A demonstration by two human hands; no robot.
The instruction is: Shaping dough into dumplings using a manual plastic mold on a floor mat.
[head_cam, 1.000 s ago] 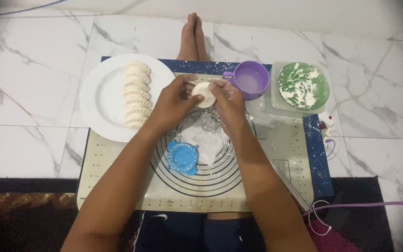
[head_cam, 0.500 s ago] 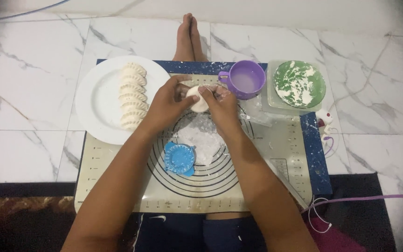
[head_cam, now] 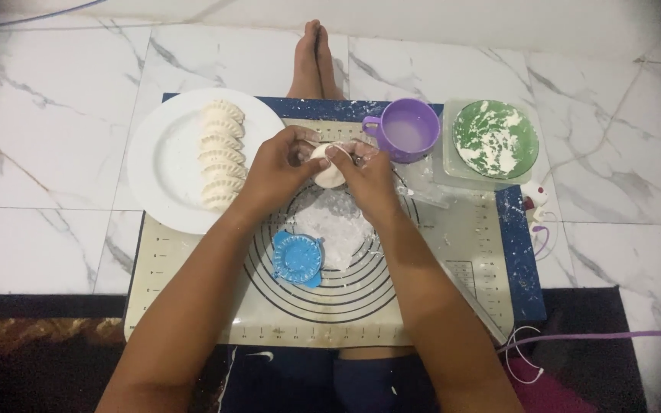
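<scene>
Marble floor, baking mat [head_cam: 453, 252] laid flat: left hand [head_cam: 277, 164] and right hand [head_cam: 365, 176] together pinch one dough piece [head_cam: 329, 164]; plate [head_cam: 166, 164] of dumplings [head_cam: 219, 153], purple cup [head_cam: 407, 130], blue press [head_cam: 297, 258] nearby.

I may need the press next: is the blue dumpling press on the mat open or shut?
Cannot tell for sure: the blue press lies flat on the mat as one round disc, apart from both hands.
</scene>
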